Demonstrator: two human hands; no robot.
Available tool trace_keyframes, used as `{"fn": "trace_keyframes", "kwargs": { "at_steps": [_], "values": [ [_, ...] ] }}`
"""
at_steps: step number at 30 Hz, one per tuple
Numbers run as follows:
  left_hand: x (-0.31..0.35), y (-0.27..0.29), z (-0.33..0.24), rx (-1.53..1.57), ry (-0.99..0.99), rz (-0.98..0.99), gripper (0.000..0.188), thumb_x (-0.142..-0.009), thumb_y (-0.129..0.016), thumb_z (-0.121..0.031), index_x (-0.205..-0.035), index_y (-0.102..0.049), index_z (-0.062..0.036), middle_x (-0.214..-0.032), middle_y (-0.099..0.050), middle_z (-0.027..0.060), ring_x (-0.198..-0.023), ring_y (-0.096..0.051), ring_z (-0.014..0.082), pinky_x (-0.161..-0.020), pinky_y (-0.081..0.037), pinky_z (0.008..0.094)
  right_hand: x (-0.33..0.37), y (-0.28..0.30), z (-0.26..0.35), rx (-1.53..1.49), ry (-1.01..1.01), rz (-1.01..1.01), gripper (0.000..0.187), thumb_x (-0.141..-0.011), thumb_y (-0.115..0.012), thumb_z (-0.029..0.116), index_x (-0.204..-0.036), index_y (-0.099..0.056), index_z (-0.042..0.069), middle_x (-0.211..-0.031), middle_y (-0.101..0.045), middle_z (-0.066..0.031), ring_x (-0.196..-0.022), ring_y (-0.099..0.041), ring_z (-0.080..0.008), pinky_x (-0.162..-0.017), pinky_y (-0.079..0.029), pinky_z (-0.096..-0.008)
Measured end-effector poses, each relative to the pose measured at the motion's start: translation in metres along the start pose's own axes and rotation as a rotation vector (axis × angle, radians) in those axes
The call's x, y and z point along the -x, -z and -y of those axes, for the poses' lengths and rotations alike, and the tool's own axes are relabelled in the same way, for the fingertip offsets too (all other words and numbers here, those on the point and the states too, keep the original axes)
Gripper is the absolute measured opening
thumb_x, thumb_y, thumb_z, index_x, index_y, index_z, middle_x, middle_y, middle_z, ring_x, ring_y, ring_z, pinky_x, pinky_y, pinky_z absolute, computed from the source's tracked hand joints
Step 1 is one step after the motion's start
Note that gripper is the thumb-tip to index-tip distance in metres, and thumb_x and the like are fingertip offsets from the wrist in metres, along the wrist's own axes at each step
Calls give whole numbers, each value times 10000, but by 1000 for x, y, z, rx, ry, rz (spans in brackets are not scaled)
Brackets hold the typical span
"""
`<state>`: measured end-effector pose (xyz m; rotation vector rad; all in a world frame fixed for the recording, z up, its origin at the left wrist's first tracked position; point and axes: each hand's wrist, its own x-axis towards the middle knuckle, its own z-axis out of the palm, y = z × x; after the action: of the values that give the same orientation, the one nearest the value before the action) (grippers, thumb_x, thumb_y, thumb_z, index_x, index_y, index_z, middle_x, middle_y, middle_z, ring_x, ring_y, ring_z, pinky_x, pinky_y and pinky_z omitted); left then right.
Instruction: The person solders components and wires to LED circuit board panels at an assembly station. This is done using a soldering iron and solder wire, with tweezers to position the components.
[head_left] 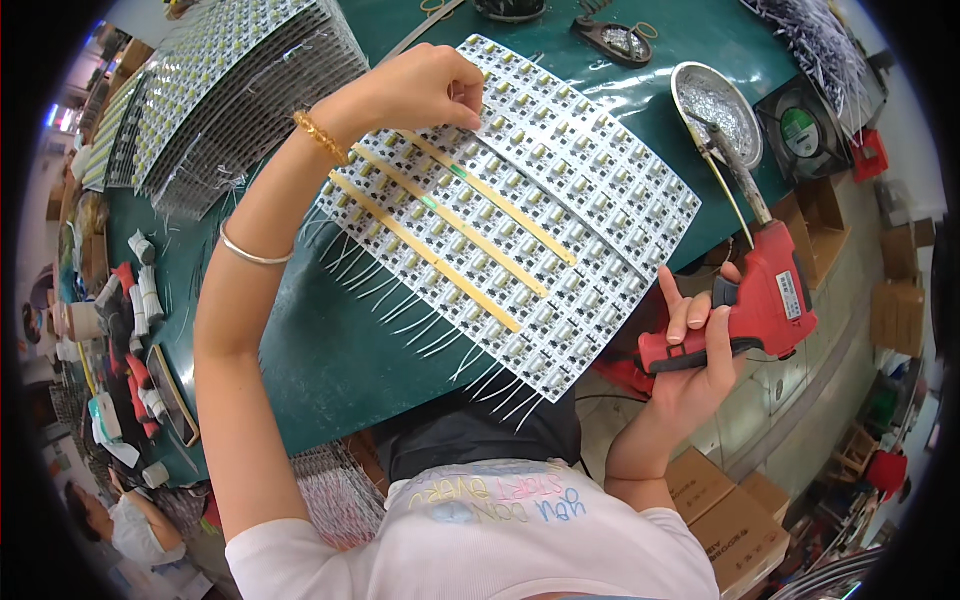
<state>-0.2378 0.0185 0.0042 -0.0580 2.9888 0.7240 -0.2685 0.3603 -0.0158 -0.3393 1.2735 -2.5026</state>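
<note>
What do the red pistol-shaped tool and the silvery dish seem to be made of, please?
Red tool: its body is probably satin plastic, looking smooth and moulded; its dull grey barrel may be metal. Dish: likely metal, its rim silvery and shiny.

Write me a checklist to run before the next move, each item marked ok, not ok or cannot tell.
1. Red plastic soldering gun held: ok, handle in the right hand.
2. Long metal barrel off the white panel of small circuit boards: ok, it points over the round silver metal dish.
3. Left hand apart from the barrel: ok, at the panel's far left edge.
4. Three flat yellow strips on the panel: ok, lying side by side.
5. Panel fully on the green table: not ok, its near corner overhangs.
6. Barrel hot or cold: cannot tell.
</note>
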Motion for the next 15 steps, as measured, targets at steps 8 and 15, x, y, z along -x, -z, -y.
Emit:
{"fn": "trace_keyframes", "kwargs": {
  "at_steps": [8, 15],
  "values": [
    [35, 9, 52, -14, 232, -449, 161, -826, -599, -180, -880, -664, -44, -797, -654, 96, -730, -618, 183, -680, -484, 293, 8, -5, 1, 85, 7, -5, 365, -861, -462, 42, -1204, -369, -41, -677, -511, -58, -536, -518, -144, -994, -318, -533],
    [39, -5, 46, 31, 351, -399, 182, -827, -593, -157, -908, -655, -6, -850, -648, 98, -757, -608, 154, -699, -469, 269, 5, -10, -6, 100, -43, 11, 391, -864, -474, 59, -1215, -341, -52, -679, -513, -58, -549, -537, -151, -997, -319, -525]
  ]
}}
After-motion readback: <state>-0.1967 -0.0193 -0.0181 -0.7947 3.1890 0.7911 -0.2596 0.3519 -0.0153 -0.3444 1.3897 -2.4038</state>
